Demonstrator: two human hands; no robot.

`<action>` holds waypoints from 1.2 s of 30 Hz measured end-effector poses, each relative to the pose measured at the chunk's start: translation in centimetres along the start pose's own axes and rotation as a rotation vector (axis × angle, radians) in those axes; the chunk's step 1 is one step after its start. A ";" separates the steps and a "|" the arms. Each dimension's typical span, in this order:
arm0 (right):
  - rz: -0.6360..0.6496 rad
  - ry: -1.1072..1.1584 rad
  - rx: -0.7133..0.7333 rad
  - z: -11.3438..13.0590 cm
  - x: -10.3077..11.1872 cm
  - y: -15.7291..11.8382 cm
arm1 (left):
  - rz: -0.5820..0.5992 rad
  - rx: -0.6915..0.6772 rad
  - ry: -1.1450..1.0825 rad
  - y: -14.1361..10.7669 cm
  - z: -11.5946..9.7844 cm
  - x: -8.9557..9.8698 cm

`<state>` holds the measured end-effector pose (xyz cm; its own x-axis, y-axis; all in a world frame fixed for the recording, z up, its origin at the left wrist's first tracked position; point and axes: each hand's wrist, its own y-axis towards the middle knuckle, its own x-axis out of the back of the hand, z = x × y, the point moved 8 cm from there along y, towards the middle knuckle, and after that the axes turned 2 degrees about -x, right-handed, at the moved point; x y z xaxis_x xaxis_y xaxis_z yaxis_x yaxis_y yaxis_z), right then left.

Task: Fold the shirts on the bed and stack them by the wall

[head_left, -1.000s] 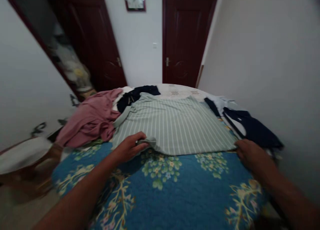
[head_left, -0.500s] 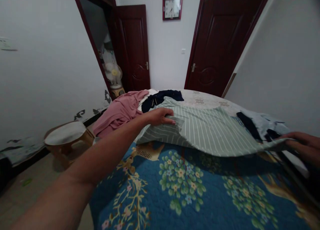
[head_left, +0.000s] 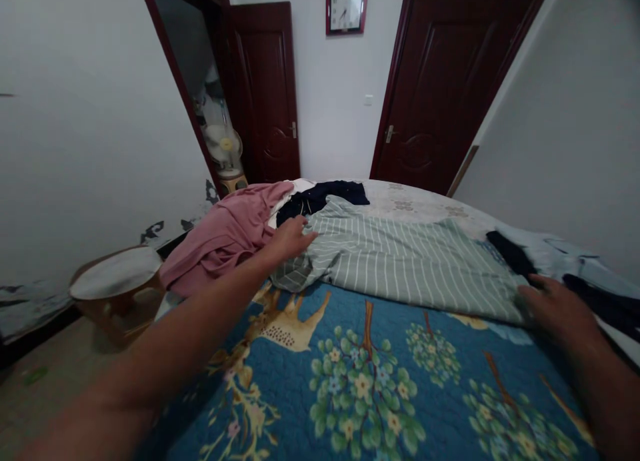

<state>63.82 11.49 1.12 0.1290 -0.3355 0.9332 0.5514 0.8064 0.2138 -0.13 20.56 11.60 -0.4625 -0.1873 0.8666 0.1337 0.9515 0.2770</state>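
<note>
A green-grey garment with white stripes [head_left: 410, 261] lies spread across the far part of a blue quilt [head_left: 365, 381] printed with flowering trees and a deer. At its left end is my left hand [head_left: 295, 239], fingers apart, with no cloth gripped between them. My right hand [head_left: 555, 304] is by the garment's lower right corner; it is blurred, and whether its fingers hold cloth is unclear. Pink cloth [head_left: 227, 234] is heaped beside my left forearm. Dark navy clothing [head_left: 325, 197] lies behind the striped garment's left end.
Light blue clothing [head_left: 570, 254] and dark pieces [head_left: 607, 302] lie at the right. A small round-topped stool [head_left: 117, 272] stands on the floor at the left. Two dark red doors, a fan [head_left: 223, 144] and a wall clock [head_left: 346, 9] are beyond the bed.
The striped garment's near edge has come down flat on the quilt. My left hand has let go of it and moved left. My right hand has moved left into fuller view.
</note>
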 end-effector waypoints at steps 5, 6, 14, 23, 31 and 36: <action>0.090 -0.052 0.035 -0.1 0.2 -1.5 | 0.173 -0.171 0.206 -10.4 -0.7 -2.4; 0.087 -0.053 0.042 0.0 0.3 -1.9 | 0.184 -0.192 0.253 -11.4 -0.6 -2.8; -0.018 0.058 0.053 -0.5 1.0 -3.0 | -0.024 -0.021 -0.046 -7.7 4.3 -1.1; -0.012 0.009 0.010 -2.0 4.2 -4.6 | 0.122 0.094 0.185 -7.6 7.3 1.3; 0.131 -0.198 0.122 -4.8 3.0 -8.7 | 0.308 0.135 0.351 -13.4 7.0 1.8; 0.215 -0.260 0.054 -5.7 2.8 -10.9 | 0.368 0.162 0.378 -17.1 7.3 1.8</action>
<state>62.88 -1.06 -0.22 0.0196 -0.0250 0.9995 0.4892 0.8721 0.0122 -9.65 5.77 5.43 -0.0601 0.1184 0.9911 0.0764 0.9906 -0.1137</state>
